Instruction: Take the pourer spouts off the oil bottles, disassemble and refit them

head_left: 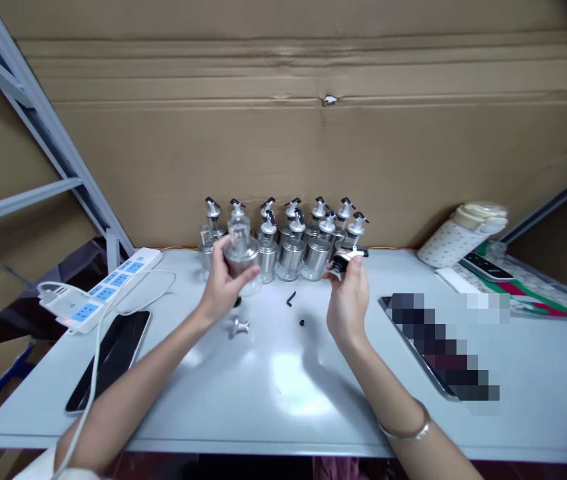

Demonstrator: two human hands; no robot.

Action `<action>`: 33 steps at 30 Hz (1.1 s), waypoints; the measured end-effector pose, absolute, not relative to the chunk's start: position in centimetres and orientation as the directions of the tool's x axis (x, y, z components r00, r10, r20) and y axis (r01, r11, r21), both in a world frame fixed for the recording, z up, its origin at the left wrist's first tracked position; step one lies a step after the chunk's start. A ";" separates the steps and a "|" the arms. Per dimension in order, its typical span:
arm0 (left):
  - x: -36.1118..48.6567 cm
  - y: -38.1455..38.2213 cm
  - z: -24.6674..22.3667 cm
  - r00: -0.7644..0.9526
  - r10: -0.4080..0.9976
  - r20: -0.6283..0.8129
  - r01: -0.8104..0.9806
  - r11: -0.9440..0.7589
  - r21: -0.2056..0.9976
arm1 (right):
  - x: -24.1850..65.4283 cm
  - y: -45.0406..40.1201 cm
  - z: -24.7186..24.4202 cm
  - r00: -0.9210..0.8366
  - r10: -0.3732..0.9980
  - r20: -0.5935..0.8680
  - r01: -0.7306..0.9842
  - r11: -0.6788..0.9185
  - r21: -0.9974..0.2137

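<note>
while the left hand (pixel 223 280) curls around a glass bottle (pixel 243 257) with a metal band, fingers on one side and thumb across the front, the right hand (pixel 348 300) pinches a black and silver pourer (pixel 346 260) between thumb and fingers, its black ribbed end pointing left. the held bottle is upright, its glass neck upward, in front of the left part of a cluster of similar bottles (pixel 292 257); whether its base touches the worktop (pixel 273 413) is hard to tell. most bottles in the cluster carry silver pourers with black levers, and they stand close together before a cardboard sheet (pixel 213 147). nearer than the cluster, a silver fitting (pixel 238 326) lies below the left hand, with a bent black piece (pixel 290 299) and a small black part (pixel 302 323) between the two hands. to the left, a power strip (pixel 106 290) lies beside a dark phone (pixel 109 360), with a white cable (pixel 97 360) passing over it. to the right of the right forearm, which wears a metal bangle (pixel 408 430), lies a partly pixelated dark device (pixel 420 350), and farther back a patterned flask (pixel 450 237) leans over.
</note>
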State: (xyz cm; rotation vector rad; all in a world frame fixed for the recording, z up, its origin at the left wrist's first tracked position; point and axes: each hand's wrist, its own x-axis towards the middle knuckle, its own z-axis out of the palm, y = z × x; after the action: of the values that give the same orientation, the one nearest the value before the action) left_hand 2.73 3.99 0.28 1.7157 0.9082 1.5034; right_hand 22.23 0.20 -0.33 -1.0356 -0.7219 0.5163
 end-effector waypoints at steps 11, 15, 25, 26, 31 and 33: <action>2.7 10.6 -3.5 0.028 0.878 0.477 0.267 -0.466 0.843 | 22.2 0.5 -0.7 0.591 0.752 0.291 -0.034 0.384 -0.923; 2.7 11.3 -4.5 0.049 0.879 0.474 0.300 -0.465 0.833 | 22.2 0.5 -0.8 0.563 0.771 0.298 -0.028 0.378 -0.925; 2.8 11.7 -4.6 0.077 0.848 0.524 0.364 -0.513 0.777 | 22.3 0.6 -0.9 0.524 0.797 0.300 -0.019 0.363 -0.932; 2.8 11.6 -4.5 0.082 0.843 0.531 0.369 -0.521 0.770 | 22.2 0.6 -0.9 0.520 0.798 0.305 -0.010 0.362 -0.932; 2.4 9.7 -3.4 0.155 0.839 0.521 0.439 -0.531 0.724 | 22.1 0.5 -0.7 0.477 0.814 0.331 -0.007 0.380 -0.925; 2.2 8.1 -2.8 0.203 0.828 0.523 0.503 -0.546 0.670 | 22.0 0.4 -0.6 0.444 0.829 0.340 0.009 0.376 -0.927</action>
State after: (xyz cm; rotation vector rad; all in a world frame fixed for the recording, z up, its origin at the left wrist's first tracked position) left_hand 2.19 8.06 -2.82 2.1318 1.2464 1.2760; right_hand 22.01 0.38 -0.57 -1.0608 -0.9779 0.6482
